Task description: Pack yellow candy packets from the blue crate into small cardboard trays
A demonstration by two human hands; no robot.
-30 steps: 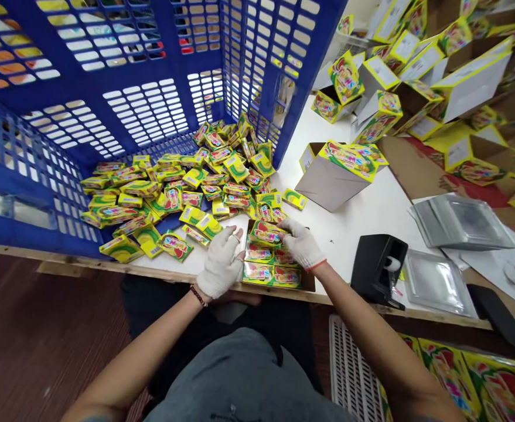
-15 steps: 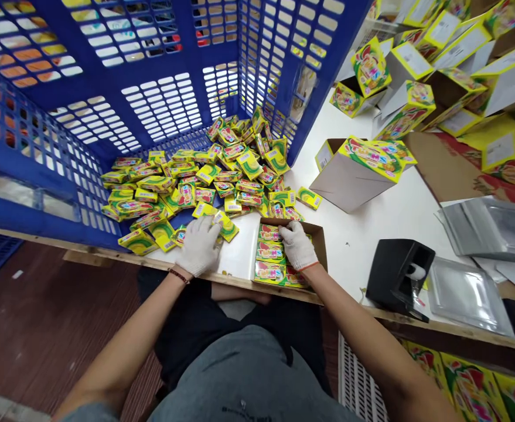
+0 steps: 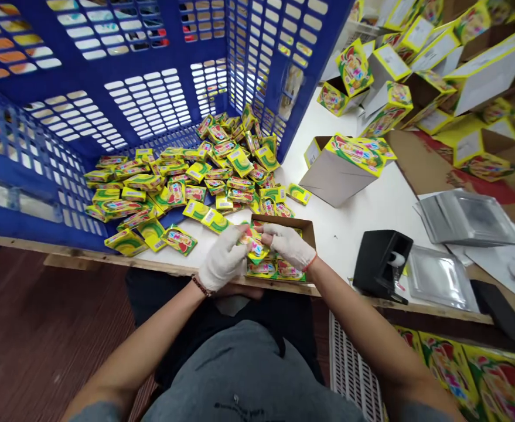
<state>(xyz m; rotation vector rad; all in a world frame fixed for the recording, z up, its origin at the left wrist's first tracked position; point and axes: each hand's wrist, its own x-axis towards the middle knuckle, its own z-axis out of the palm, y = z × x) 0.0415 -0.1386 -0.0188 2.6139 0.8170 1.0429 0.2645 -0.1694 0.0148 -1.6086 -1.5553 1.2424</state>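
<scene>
Both my hands wear white gloves with bare fingertips. My left hand [image 3: 225, 257] is closed on a small yellow-green printed box [image 3: 257, 246], held tilted over the left part of an open carton [image 3: 307, 231]. My right hand [image 3: 289, 244] pinches the same small box from the right, its fingertips close to those of my left hand. Rows of similar small boxes [image 3: 290, 269] lie in the carton, partly hidden under my hands. A loose pile of small boxes [image 3: 195, 170] spills from the blue crate [image 3: 147, 76] toward my left hand.
Right of the crate lies an empty larger carton [image 3: 345, 170]. A black tape dispenser [image 3: 378, 264] stands near the table edge, beside clear plastic trays [image 3: 442, 278]. More open cartons [image 3: 393, 105] crowd the back right. Packed cartons [image 3: 454, 369] sit below the table.
My left hand has left the pile and moved right with a small box. My right hand has lifted slightly from inside the carton and meets it at that box. The view has shifted a little.
</scene>
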